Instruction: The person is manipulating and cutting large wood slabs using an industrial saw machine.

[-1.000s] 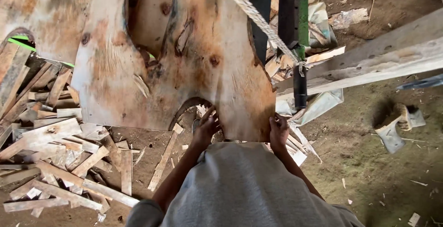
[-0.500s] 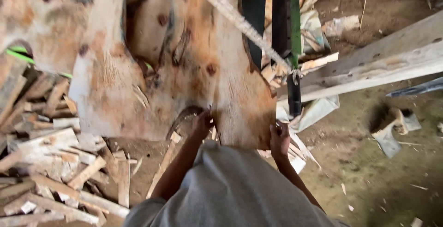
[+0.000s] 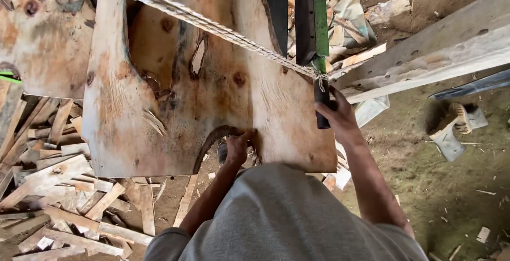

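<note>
While gripped, knotty veneer sheet (image 3: 175,80), black lever (image 3: 322,101), rough.

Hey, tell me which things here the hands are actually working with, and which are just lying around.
In hand:
left hand on the edge of the wood veneer sheet
right hand gripping the black lever handle
rope tied to the lever

Lying about:
wood offcuts
sandal
timber beam

Wood offcuts (image 3: 58,197), heaped, lower left; long plank (image 3: 425,54), upper right; sandal (image 3: 451,128), right, on dirt floor (image 3: 451,197).
</note>
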